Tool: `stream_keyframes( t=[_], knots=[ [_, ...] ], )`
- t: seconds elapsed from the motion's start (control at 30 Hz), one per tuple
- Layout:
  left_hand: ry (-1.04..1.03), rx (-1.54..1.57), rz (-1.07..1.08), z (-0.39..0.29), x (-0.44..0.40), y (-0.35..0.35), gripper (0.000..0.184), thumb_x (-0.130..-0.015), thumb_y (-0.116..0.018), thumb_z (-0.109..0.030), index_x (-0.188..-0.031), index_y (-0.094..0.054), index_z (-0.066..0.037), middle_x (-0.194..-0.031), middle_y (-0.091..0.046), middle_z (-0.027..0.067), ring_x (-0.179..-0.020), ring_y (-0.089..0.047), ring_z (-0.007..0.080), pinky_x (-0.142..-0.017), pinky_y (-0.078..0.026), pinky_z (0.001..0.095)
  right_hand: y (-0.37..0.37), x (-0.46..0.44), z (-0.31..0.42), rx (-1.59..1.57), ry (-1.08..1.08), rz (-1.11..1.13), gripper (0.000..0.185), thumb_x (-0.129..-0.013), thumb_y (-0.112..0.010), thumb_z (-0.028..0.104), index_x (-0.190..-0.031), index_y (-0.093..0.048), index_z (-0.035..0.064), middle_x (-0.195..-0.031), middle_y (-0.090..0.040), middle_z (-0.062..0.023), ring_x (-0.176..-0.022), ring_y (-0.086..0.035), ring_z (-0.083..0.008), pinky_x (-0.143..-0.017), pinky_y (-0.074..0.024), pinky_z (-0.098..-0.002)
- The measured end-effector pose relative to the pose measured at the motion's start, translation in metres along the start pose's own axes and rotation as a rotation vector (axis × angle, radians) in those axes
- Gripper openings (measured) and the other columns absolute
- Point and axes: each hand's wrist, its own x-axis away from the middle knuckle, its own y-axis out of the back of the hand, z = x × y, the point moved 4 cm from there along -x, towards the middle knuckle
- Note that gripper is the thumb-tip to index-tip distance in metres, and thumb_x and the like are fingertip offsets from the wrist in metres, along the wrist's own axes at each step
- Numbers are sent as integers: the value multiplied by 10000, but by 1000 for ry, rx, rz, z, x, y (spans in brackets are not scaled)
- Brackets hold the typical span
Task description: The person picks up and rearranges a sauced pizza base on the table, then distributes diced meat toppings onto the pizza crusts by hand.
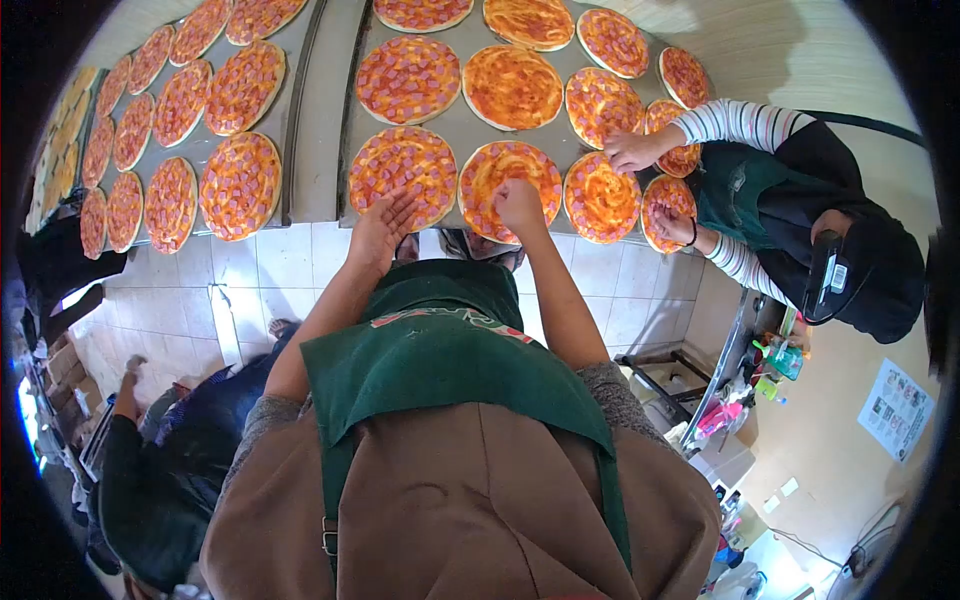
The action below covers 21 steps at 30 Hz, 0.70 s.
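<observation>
My left hand (384, 228) is palm up with its fingers stretched out, at the near edge of a pizza (402, 160) covered in sauce and pink ham cubes. No piece can be made out on the palm. Over the neighbouring pizza (505, 162), my right hand (519, 208) is closed, fingers pointing down and curled in. What those fingers hold, if anything, is hidden. Ham cubes lie round this pizza's rim, while its middle shows mostly orange-red sauce. Behind it is a pizza (513, 88) with sauce and no visible ham.
Both metal tables, the right one (335, 140) before me and another at left, carry rows of pizzas (240, 187). On the right, a co-worker (770, 200) in striped sleeves reaches over pizzas at the table's end. Another person (180, 480) is at lower left. Shelves (715, 390) stand at right.
</observation>
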Motion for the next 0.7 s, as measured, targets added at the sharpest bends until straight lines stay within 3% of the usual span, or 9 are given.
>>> stream_keyframes(
  t=[0.07, 0.17, 0.47, 0.57, 0.7],
  knots=[
    [-1, -6, 3, 1, -2, 1, 407, -961, -419, -260, -1283, -444, -13, -1227, -571, 113, -1110, -558, 190, -947, -433, 307, -13, -7, -12, -287, -10, 52, 72, -751, -668, 56, -791, -651, -2, -702, -657, -115, -635, -645, -201, -596, -504, -328],
    [1, -5, 8, 1, -2, 2, 408, -960, -417, -258, -1285, -443, -13, -1231, -567, 113, -1112, -555, 193, -956, -425, 308, -18, -11, -12, -338, -83, 60, 77, -753, -669, 22, -824, -649, -2, -716, -659, -90, -646, -640, -165, -602, -501, -303],
    [-11, 4, 9, 1, -1, 8, 412, -960, -420, -258, -1289, -449, -12, -1228, -561, 115, -1126, -543, 196, -959, -424, 311, 6, -8, 20, -66, -68, -62, 195, -668, -761, 72, -784, -618, 11, -724, -644, -106, -694, -635, -224, -646, -502, -327],
    [-21, 6, 14, 3, -4, 16, 415, -957, -418, -262, -1285, -450, -11, -1225, -561, 116, -1128, -539, 199, -968, -411, 316, -3, -3, 14, -68, -24, 7, 214, -654, -756, 61, -824, -632, 22, -758, -648, -117, -720, -636, -245, -670, -503, -350],
    [-12, 2, -8, 1, -2, 12, 420, -954, -421, -264, -1284, -449, -5, -1219, -563, 118, -1125, -541, 200, -957, -420, 314, 4, 7, 25, -30, 41, -11, 133, -678, -663, 53, -804, -625, 32, -825, -632, -171, -853, -612, -343, -755, -480, -432]
  ],
)
